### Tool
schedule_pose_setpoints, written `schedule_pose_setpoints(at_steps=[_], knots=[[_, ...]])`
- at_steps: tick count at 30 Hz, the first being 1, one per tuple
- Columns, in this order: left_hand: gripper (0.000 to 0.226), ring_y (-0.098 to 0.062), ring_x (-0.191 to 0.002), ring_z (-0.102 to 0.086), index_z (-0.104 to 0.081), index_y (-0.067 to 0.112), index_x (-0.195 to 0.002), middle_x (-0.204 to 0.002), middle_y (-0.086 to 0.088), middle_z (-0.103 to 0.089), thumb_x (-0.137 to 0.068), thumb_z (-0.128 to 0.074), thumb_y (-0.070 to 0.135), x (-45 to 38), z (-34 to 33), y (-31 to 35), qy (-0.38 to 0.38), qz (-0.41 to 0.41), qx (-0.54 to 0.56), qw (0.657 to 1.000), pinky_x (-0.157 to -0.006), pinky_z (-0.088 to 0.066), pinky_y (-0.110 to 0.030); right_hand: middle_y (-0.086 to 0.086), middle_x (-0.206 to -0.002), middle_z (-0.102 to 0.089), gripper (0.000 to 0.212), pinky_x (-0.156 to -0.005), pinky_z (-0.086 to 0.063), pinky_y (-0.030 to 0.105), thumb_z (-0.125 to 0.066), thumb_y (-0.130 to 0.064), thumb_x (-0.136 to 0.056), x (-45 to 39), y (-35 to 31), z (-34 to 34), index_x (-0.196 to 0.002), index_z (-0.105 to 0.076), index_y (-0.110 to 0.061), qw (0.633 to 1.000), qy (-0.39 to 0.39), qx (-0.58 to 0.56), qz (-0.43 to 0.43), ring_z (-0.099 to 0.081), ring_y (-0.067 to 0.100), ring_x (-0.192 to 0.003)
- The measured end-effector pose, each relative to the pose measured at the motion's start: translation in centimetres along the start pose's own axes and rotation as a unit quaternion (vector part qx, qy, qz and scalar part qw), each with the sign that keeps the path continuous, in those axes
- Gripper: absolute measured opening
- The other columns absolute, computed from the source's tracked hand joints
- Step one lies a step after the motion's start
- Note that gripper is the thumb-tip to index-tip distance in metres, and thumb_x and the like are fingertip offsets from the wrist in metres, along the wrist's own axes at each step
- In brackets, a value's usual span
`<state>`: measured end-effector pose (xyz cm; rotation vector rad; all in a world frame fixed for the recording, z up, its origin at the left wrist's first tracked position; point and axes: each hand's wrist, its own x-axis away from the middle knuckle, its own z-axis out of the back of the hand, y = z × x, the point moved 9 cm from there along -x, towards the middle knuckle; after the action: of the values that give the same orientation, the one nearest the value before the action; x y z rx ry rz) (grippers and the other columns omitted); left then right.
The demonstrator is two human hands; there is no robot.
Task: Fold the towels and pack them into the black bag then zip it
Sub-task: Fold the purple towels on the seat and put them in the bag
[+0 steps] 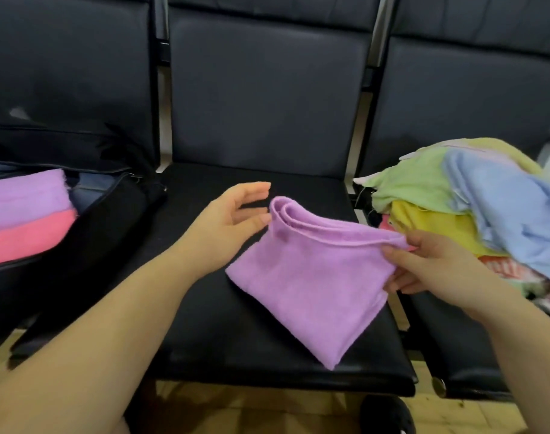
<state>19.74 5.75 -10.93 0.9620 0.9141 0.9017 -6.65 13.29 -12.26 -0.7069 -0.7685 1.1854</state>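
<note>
A folded purple towel (308, 277) hangs over the middle seat (223, 339), its lower corner touching the cushion. My right hand (436, 264) pinches its right upper corner. My left hand (229, 223) hovers at the towel's left folded edge with fingers spread and relaxed, its fingertips just touching the fabric. The black bag (89, 245) lies unzipped on the left seat, with a folded lilac towel (23, 195) and a folded pink towel (23, 236) inside.
A loose pile of unfolded towels (455, 208), green, blue, yellow and patterned, sits on the right seat. Black padded seat backs (267, 89) rise behind. The wooden floor (267, 411) shows below the seat's front edge.
</note>
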Motion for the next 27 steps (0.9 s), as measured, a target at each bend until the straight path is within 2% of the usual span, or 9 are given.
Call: schedule_pose_setpoints(at_steps=[4, 6, 8, 12, 16, 20, 24, 25, 27], knots=[[0.051, -0.01, -0.125, -0.046, -0.042, 0.036, -0.135, -0.141, 0.01, -0.041, -0.09, -0.063, 0.026, -0.2, -2.6, -4.2, -0.093, 0.087, -0.21, 0.969, -0.106, -0.04, -0.032, 0.01, -0.078, -0.067, 0.024, -0.054, -0.048, 0.027, -0.066, -0.024, -0.088, -1.2, 3.7, 1.7, -0.103, -0.056, -0.009, 0.987, 0.053, 0.139, -0.067, -0.061, 0.019, -0.058], [0.037, -0.012, -0.113, -0.053, -0.048, 0.035, -0.123, -0.132, 0.005, -0.045, -0.089, -0.063, 0.029, -0.1, -3.1, -5.2, -0.113, 0.102, -0.269, 0.951, -0.1, -0.044, -0.034, 0.01, -0.076, -0.068, 0.022, -0.063, -0.054, 0.035, -0.068, -0.029, -0.085, -0.9, 3.7, 1.4, -0.097, -0.06, -0.013, 0.987, 0.053, 0.14, -0.055, -0.062, 0.02, -0.059], [0.024, -0.011, -0.101, -0.055, -0.051, 0.036, -0.11, -0.12, 0.007, -0.046, -0.089, -0.062, 0.032, 0.1, -3.6, -5.6, -0.136, 0.105, -0.301, 0.938, -0.095, -0.046, -0.032, 0.004, -0.078, -0.07, 0.017, -0.072, -0.056, 0.038, -0.066, -0.037, -0.085, -0.3, 3.4, -0.8, -0.092, -0.062, -0.021, 0.989, -0.006, 0.144, -0.036, -0.066, 0.02, -0.068], [0.025, -0.01, -0.092, -0.053, -0.057, 0.035, -0.11, -0.1, 0.01, -0.049, -0.087, -0.06, 0.045, 1.1, -4.2, -6.5, -0.215, 0.152, -0.394, 0.881, -0.089, -0.044, -0.026, -0.008, -0.116, -0.062, 0.04, -0.092, -0.045, 0.025, -0.058, -0.051, -0.087, 0.6, 3.4, -3.7, -0.12, -0.058, -0.03, 0.974, -0.08, 0.213, -0.02, -0.059, 0.01, -0.105], [0.024, -0.003, -0.068, -0.059, -0.068, 0.029, -0.087, -0.077, 0.012, -0.063, -0.084, -0.061, 0.052, 3.3, -4.4, -5.2, -0.252, 0.17, -0.362, 0.881, -0.073, -0.05, -0.023, -0.009, -0.137, -0.048, 0.052, -0.099, -0.038, 0.024, -0.052, -0.054, -0.089, 1.0, 2.4, -3.5, -0.136, -0.047, -0.031, 0.957, -0.061, 0.282, 0.033, -0.047, 0.009, -0.122], [0.041, 0.002, -0.097, -0.052, -0.061, 0.044, -0.099, -0.102, 0.022, -0.055, -0.069, -0.056, 0.072, 4.8, -5.2, -2.1, -0.226, 0.04, -0.36, 0.904, -0.089, -0.045, -0.023, -0.022, -0.135, -0.046, 0.044, -0.109, -0.03, 0.021, -0.061, -0.055, -0.082, 2.9, 0.5, -5.6, -0.124, -0.052, -0.044, 0.954, -0.077, 0.252, 0.145, -0.036, -0.005, -0.127], [0.07, -0.004, -0.131, -0.033, -0.035, 0.041, -0.138, -0.142, 0.025, -0.032, -0.078, -0.061, 0.064, 7.3, -7.3, -3.9, -0.315, 0.026, -0.422, 0.85, -0.111, -0.026, -0.023, -0.024, -0.146, -0.035, 0.058, -0.106, -0.02, 0.013, -0.061, -0.058, -0.082, 3.5, 1.3, -8.1, -0.135, -0.043, -0.043, 0.932, -0.138, 0.301, 0.15, -0.028, -0.004, -0.135], [0.073, -0.008, -0.133, -0.031, -0.029, 0.039, -0.143, -0.145, 0.022, -0.029, -0.081, -0.061, 0.06, 7.4, -7.2, -4.5, -0.306, 0.033, -0.434, 0.847, -0.112, -0.024, -0.023, -0.023, -0.149, -0.032, 0.062, -0.108, -0.02, 0.014, -0.061, -0.058, -0.082, 3.4, 1.6, -8.2, -0.138, -0.04, -0.043, 0.929, -0.141, 0.311, 0.141, -0.027, -0.002, -0.137], [0.056, -0.011, -0.121, -0.045, -0.037, 0.04, -0.134, -0.131, 0.019, -0.045, -0.085, -0.059, 0.056, 6.8, -6.1, -4.7, -0.246, 0.028, -0.424, 0.871, -0.102, -0.036, -0.022, -0.022, -0.151, -0.03, 0.064, -0.11, -0.024, 0.019, -0.061, -0.06, -0.081, 3.1, 2.0, -7.9, -0.139, -0.037, -0.044, 0.93, -0.137, 0.316, 0.125, -0.031, 0.002, -0.137]])
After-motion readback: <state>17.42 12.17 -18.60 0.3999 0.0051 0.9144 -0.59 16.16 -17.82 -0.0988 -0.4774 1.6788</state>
